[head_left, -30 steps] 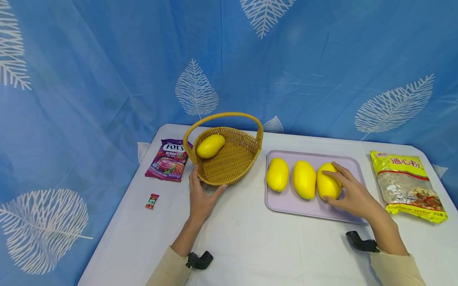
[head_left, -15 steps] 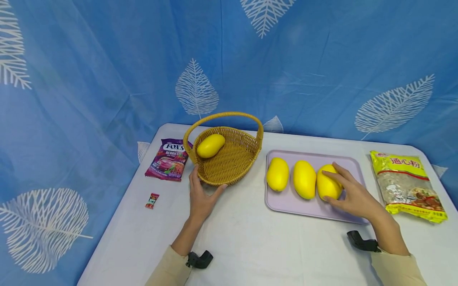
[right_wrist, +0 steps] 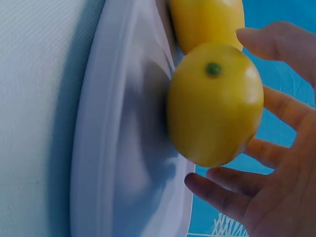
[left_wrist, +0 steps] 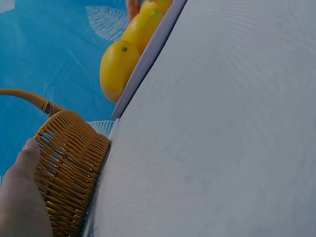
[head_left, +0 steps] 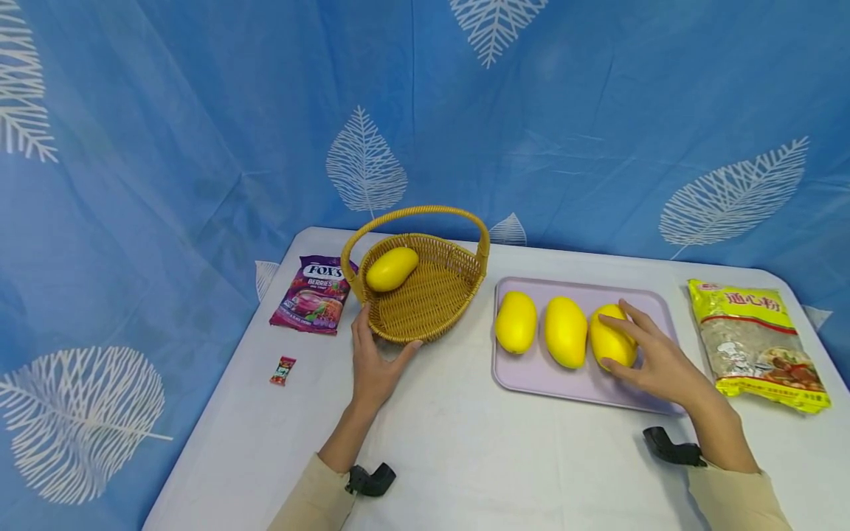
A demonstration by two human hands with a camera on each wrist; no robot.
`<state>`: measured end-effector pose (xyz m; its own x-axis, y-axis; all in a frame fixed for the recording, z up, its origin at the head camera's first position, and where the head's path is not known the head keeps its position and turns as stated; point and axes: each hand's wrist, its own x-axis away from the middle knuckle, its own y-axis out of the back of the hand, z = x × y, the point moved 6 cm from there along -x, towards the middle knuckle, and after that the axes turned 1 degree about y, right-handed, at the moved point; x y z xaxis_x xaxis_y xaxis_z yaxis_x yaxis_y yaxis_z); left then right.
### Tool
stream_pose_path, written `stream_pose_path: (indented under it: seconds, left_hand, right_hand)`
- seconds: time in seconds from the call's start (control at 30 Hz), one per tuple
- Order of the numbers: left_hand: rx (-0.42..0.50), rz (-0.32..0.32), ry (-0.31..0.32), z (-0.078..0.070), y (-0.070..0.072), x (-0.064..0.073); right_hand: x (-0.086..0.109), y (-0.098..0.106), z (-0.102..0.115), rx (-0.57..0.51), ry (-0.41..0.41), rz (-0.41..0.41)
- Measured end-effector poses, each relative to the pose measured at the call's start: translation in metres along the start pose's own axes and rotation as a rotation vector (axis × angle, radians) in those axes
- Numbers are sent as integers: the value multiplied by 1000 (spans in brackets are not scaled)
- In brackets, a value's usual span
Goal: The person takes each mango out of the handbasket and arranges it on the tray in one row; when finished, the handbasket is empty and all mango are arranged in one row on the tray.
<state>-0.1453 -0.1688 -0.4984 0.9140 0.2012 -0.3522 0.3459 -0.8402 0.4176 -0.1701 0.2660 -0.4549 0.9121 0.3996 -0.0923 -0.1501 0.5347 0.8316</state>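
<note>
In the head view my right hand [head_left: 654,361] holds the rightmost yellow mango [head_left: 609,338], thumb at its near end and fingers over its far side. That mango [right_wrist: 215,106] lies on the lilac tray [head_left: 531,381], its green stem spot facing the right wrist camera. Two more mangoes, a left one [head_left: 516,323] and a middle one [head_left: 565,332], sit beside it. My left hand [head_left: 375,369] rests against the near left side of a wicker basket [head_left: 428,310], thumb and fingers spread. One mango [head_left: 392,269] lies inside the basket. The left thumb [left_wrist: 24,163] touches the weave in the left wrist view.
A purple Fox's candy bag [head_left: 313,295] lies left of the basket, with a small wrapped candy [head_left: 282,371] nearer the front. Right of the tray is a yellow-and-clear food packet [head_left: 757,343]. The basket's tall handle [head_left: 418,211] arches above it. Blue leaf-print cloth [head_left: 564,110] hangs behind the white table.
Almost nothing moves: both hands keep their places at the basket and the rightmost mango. The head view has shifted very slightly.
</note>
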Motion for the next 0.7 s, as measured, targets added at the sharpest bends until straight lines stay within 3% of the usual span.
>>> stream_pose_path:
  seconds: [0.17, 0.33, 0.57, 0.7]
  left_hand:
    - [-1, 6, 8, 0, -1, 0]
    - [1, 12, 27, 0, -2, 0]
    - [0, 4, 18, 0, 0, -1]
    - [5, 1, 16, 0, 1, -1]
  right_hand:
    - [-1, 6, 6, 43, -21, -17]
    - [-9, 14, 22, 26, 7, -46]
    - [-38, 23, 70, 16, 148, -103]
    - [-59, 13, 98, 18, 188, -61]
